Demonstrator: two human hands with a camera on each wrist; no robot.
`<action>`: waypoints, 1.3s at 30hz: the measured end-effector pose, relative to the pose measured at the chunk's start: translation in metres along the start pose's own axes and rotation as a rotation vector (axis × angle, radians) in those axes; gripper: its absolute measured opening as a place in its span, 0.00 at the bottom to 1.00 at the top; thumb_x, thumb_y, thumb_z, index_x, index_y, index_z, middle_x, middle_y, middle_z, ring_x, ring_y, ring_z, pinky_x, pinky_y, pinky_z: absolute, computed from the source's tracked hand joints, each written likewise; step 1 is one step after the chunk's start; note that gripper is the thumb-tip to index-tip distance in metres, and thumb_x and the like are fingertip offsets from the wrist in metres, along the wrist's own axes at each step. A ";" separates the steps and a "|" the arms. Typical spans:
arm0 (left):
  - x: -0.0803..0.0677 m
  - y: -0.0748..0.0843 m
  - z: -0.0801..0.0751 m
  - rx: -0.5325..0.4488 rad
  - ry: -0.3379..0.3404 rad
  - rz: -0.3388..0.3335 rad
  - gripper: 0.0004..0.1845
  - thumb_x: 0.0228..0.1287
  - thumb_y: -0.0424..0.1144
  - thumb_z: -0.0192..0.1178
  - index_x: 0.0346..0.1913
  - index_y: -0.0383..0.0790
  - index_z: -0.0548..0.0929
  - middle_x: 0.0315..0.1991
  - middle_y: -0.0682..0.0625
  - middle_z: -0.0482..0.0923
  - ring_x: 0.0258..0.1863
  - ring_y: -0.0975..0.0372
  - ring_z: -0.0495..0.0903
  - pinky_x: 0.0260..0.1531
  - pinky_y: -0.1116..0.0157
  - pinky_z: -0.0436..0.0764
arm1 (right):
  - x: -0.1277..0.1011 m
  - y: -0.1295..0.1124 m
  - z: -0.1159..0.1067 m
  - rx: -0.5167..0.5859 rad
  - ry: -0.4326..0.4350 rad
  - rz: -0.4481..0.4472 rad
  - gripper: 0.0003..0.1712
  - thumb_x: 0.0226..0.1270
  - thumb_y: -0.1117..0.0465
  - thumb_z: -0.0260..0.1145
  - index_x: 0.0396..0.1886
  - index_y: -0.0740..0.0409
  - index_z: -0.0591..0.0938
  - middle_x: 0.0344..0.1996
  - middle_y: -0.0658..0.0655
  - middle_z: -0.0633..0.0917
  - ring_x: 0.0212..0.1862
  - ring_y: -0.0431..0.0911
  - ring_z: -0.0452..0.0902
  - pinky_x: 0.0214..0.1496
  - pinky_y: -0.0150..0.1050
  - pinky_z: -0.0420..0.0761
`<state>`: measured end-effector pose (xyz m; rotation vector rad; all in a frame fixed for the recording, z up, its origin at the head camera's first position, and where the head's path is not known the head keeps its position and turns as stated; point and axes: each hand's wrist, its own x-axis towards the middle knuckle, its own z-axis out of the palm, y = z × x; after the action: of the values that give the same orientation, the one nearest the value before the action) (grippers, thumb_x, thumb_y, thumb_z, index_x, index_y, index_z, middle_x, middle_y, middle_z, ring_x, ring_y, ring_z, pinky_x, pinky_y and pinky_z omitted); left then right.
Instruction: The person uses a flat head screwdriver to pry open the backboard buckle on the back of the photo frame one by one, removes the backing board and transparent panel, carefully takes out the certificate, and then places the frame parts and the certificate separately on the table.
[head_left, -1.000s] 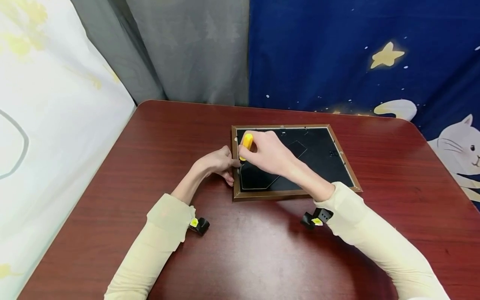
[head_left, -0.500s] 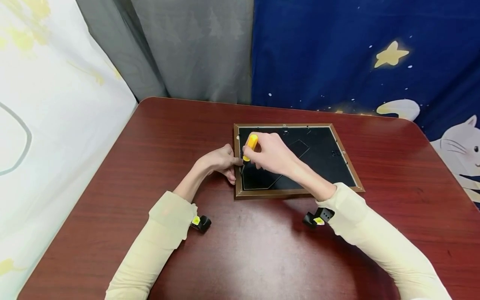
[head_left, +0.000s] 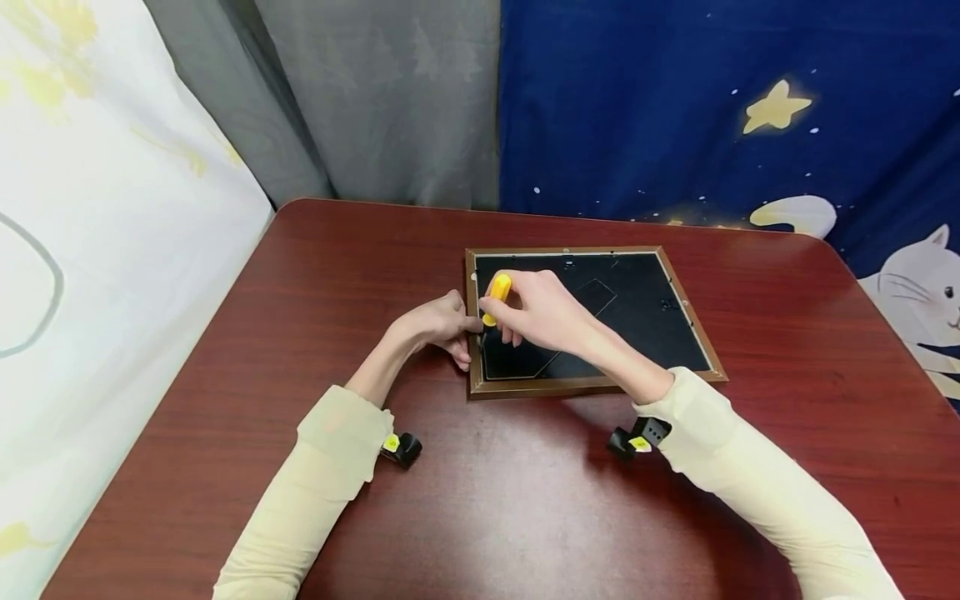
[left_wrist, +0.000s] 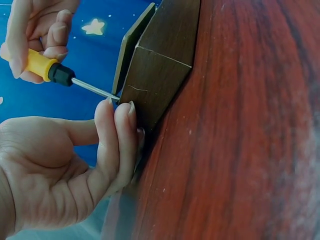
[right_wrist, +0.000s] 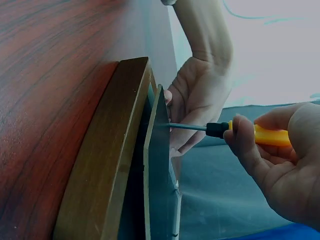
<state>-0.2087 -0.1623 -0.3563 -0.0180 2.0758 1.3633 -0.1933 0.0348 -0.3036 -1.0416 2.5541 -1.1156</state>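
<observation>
The bench carries the frame face down at centre. The left hand steadies its left rail, fingers straight. The right hand grips the screwdriver, prying the backing; next likely needs gentle leverage.

Glossy wood table, matt wooden frame

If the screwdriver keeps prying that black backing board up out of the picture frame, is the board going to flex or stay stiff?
Probably fairly stiff: in the right wrist view the backing board stands off the frame as a straight, thin sheet, not sagging. It looks light for its area, so the screwdriver should lift it easily. The left hand pressing the frame's edge likely stops sliding.
</observation>
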 end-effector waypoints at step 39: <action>-0.003 -0.001 0.002 -0.017 -0.044 0.098 0.06 0.79 0.31 0.49 0.44 0.31 0.75 0.26 0.42 0.73 0.16 0.55 0.83 0.26 0.58 0.87 | 0.012 -0.014 0.018 -0.244 0.025 -0.239 0.10 0.74 0.61 0.58 0.30 0.58 0.74 0.19 0.50 0.70 0.23 0.42 0.67 0.26 0.33 0.69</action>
<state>-0.2047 -0.1622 -0.3564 0.1075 2.0518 1.4270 -0.1877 0.0093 -0.3051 -1.4308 2.6903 -0.8839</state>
